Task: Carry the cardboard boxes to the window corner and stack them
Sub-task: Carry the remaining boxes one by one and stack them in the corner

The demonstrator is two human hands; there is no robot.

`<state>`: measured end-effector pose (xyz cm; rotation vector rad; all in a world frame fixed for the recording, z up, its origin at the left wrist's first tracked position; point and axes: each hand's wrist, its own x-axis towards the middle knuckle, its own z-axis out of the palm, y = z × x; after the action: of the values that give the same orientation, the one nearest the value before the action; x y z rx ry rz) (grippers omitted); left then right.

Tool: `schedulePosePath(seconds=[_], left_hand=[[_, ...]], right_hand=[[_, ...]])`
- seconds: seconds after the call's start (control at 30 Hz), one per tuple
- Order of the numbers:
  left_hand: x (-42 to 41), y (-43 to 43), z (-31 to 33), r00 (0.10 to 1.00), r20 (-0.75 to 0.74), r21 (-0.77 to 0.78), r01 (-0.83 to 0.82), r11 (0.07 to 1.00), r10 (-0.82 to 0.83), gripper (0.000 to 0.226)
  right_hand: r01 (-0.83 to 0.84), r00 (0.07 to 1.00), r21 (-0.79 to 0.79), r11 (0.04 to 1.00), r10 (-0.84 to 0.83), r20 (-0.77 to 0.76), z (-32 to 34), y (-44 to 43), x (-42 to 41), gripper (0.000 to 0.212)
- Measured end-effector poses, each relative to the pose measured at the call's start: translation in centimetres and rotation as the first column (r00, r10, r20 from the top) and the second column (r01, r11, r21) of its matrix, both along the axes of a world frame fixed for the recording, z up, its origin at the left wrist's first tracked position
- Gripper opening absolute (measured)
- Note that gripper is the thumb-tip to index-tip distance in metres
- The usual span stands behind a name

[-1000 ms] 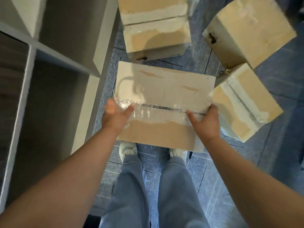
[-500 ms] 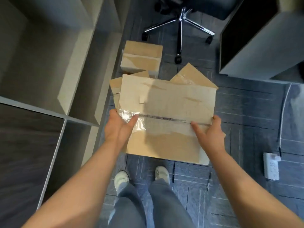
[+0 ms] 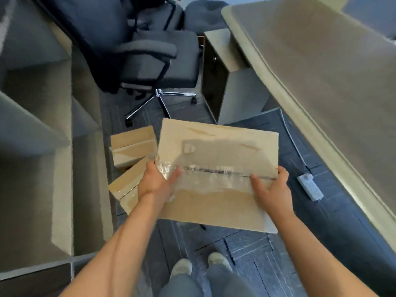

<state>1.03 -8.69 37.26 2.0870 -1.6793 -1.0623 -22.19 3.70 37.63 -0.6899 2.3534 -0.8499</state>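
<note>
Carrying one box (image 3: 218,151) clear of the floor (image 3: 278,254), in front of the body, taped face up, long axis lying side to side. Gripped at both short ends: left hand (image 3: 155,183) clamped on the left end, thumb laid over the tape seam, fingers out of sight underneath; right hand (image 3: 273,189) clamped the same way on the right end. Equally near, so neither leading, with the load held about level between them.

Just left of the box and lower down: two floor boxes (image 3: 132,144), close together, the nearer one turned askew. Beyond the box: a chair (image 3: 158,61) and a cabinet (image 3: 233,91). Right of the box: a power strip (image 3: 309,186) on the floor, then a table (image 3: 321,71) edge running diagonally. Far left of the box: a shelf (image 3: 42,146).

No window corner in view, so probably mid-carry, stacking not yet begun. Likely calls for turning the whole body while keeping the long axis crosswise, and minding the passage between shelf and table.
</note>
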Motion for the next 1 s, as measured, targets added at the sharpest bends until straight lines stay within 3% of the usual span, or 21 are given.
schedulePosePath(seconds=[0.27,0.5,0.73,1.0], left_hand=[[-3.3,1.0,3.8,0.927,-0.038,-0.078,0.37,0.926,-0.373,0.057],[-9.0,6.3,6.6,0.801,-0.032,-0.075,0.595,0.8,-0.598,0.053],[-15.8,15.1,7.0,0.523,0.007,-0.131,0.845,0.518,-0.852,0.061],[-23.0,30.7,8.2,0.22,-0.059,-0.2,0.953,0.228,-0.974,0.055]], right_hand=[[0.34,0.939,-0.066,0.938,-0.342,-0.025,2.9,7.8,2.3,0.072],[0.592,0.798,-0.112,0.798,-0.6,-0.053,4.1,17.0,3.0,0.07],[0.789,0.597,-0.145,0.597,-0.801,-0.047,5.8,29.0,3.3,0.07],[0.945,0.294,-0.156,0.288,-0.956,0.017,6.9,44.8,4.5,0.071]])
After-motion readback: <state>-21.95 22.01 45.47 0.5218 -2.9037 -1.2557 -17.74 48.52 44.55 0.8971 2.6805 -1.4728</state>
